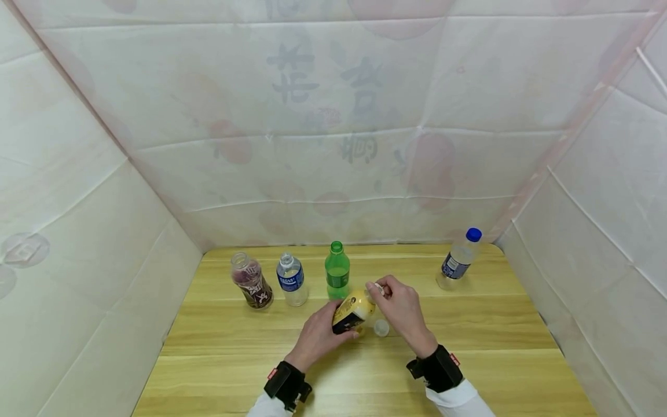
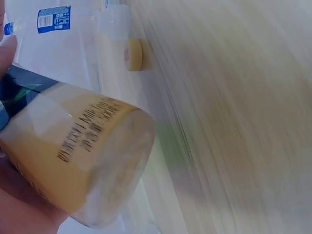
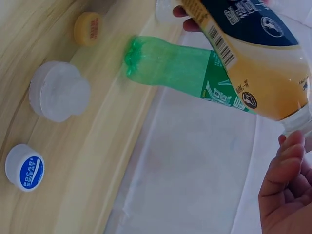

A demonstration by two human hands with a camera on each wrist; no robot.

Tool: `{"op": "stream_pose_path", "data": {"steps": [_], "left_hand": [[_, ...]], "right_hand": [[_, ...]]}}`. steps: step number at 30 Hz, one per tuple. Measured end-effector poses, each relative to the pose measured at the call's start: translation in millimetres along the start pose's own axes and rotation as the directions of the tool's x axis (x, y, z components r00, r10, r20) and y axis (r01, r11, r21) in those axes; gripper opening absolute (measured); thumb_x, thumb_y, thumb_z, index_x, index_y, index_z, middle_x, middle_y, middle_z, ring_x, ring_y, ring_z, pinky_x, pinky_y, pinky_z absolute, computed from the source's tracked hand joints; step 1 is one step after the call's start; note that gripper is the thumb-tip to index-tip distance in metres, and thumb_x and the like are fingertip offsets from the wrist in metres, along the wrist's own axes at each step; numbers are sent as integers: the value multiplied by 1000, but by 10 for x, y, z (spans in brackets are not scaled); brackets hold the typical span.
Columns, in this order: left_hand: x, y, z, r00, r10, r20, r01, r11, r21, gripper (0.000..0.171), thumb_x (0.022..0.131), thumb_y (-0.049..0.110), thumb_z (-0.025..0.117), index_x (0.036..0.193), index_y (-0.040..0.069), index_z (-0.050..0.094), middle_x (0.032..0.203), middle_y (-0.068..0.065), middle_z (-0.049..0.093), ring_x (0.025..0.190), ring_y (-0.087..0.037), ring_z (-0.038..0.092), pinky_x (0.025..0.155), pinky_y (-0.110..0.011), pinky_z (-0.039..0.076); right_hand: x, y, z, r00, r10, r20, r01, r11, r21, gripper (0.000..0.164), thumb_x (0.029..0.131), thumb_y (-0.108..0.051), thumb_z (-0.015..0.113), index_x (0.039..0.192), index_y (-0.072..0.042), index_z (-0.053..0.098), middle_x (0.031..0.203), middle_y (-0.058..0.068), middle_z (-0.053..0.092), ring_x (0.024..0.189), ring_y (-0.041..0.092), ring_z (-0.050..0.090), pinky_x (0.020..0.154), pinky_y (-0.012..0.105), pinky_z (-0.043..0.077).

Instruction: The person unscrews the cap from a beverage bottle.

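- the yellow-labelled, dark-banded plastic bottle (image 1: 356, 307) is tilted between the two hands, above the pale wooden desk (image 1: 219, 359).
- its long axis slants: base down toward the left hand (image 1: 319, 335), neck up toward the right hand (image 1: 402, 308). the right hand is nearer the mouth, the left nearer the base.
- the left hand wraps its fingers and thumb around the lower body.
- the right hand's thumb and fingers curl in, pinching at the clear neck; whether a cap sits there i cannot tell.
- below the bottle on the desk lie an orange-yellow round cap (image 3: 88, 28), a translucent round cap (image 3: 53, 91) and a white cap with a blue printed top (image 3: 25, 167).
- just beyond the bottle stands a translucent green plastic bottle (image 1: 337, 272), uncapped.
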State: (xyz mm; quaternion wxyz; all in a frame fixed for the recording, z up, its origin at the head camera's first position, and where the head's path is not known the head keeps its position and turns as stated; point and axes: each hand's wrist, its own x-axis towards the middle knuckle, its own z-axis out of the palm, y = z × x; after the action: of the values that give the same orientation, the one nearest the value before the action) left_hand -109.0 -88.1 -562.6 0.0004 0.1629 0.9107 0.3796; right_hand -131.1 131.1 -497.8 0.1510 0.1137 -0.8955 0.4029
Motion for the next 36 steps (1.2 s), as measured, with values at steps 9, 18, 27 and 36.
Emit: {"op": "stream_pose_path", "data": {"steps": [9,18,27,36], "left_hand": [[11,21,-13,999,4,-33,-6,999,-51,86,80,43,90,148,9,50,133,-10,65,115,-29,65,95,-49,54],[9,-1,-9,996,55,-68,-55,998,2,82,82,47,87,146,9,52,128,-8,68,110,-26,68,91,-46,56],[-25,-29,-4,998,31,-60,-30,1000,6,82,81,49,87,144,9,53,126,-9,69,108,-26,68,90,-46,57],[-30,-16,-38,1000,-1,1,2,999,-38,79,81,48,87,143,13,54,119,-6,71,102,-21,67,84,-39,55]], "right_hand": [[-5,-27,38,999,-19,34,17,998,53,21,98,-31,74,96,-10,72,68,-11,52,58,4,46,55,22,41],[-17,-13,53,994,-107,35,107,994,-1,20,99,-31,71,97,-10,73,70,-13,51,60,1,45,53,21,41],[-22,-1,75,990,-119,77,122,992,-42,23,100,-30,71,98,-8,73,70,-12,51,60,1,44,51,20,40],[-30,-4,33,977,-160,139,157,987,29,16,103,-27,67,102,-11,69,76,-12,50,64,3,45,54,21,40]]}}
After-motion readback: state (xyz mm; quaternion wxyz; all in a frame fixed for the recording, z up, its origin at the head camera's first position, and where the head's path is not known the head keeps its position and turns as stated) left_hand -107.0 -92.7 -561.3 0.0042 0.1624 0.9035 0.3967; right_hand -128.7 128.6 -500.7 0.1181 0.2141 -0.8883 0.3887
